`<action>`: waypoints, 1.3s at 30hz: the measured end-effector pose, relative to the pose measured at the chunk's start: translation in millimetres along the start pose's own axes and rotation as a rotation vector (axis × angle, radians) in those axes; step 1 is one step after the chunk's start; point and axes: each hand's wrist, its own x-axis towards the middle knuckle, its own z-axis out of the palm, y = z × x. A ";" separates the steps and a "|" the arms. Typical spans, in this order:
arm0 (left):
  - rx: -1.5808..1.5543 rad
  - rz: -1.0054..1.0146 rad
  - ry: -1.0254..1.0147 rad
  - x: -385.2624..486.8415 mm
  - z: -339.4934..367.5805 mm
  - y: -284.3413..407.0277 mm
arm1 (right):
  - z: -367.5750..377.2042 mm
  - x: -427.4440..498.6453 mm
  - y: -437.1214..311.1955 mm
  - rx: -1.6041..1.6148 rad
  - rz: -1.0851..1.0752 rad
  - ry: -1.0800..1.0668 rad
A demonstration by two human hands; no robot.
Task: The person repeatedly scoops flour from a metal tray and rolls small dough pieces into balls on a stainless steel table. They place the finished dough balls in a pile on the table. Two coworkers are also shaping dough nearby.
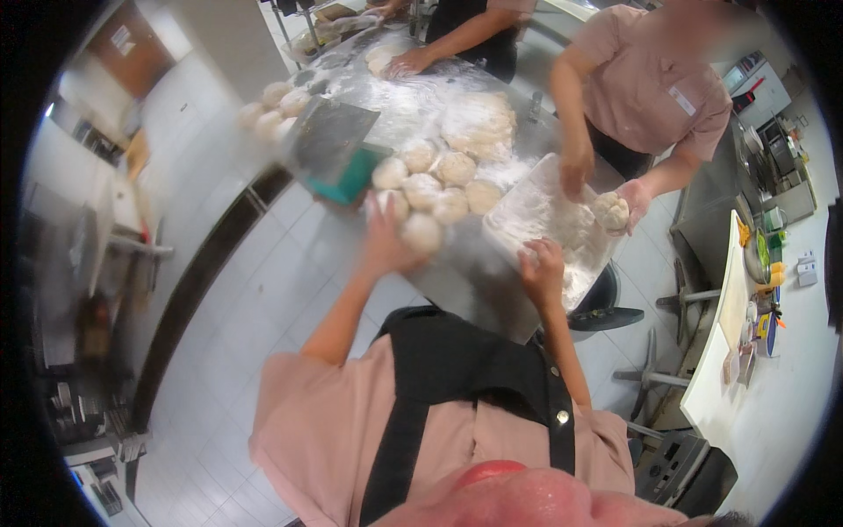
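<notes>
My left hand (387, 240) rests against the near left side of a cluster of floured dough balls (421, 191). Its fingers are spread over one ball, and another dough ball (421, 232) lies beside the thumb. My right hand (543, 267) is at the near rim of a white tray (504, 230) of flour. Its fingers are curled; whether they hold anything is hidden. Across the tray, a co-worker's hand (637, 204) holds a lumpy piece of dough (611, 212). That person's other hand (577, 181) is over the flour, blurred.
A floured metal table (454, 277) carries a flat dough slab (481, 125). Left of it stand a green bin with a dark metal sheet (336, 138) and more dough balls (273, 109). Another person's hand (408, 62) presses dough at the far end. A black bin (602, 293) stands below the tray.
</notes>
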 end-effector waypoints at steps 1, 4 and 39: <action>-0.079 0.043 0.108 -0.7 0.0 -8.0 | 0.4 -0.3 0.1 -0.002 0.003 -0.001; -0.342 -0.154 0.370 0.8 5.7 -30.2 | 1.1 -0.2 -0.2 -0.007 0.004 0.007; -0.049 -0.341 0.494 27.7 -5.6 -84.3 | -0.2 2.1 -0.1 0.001 0.018 0.003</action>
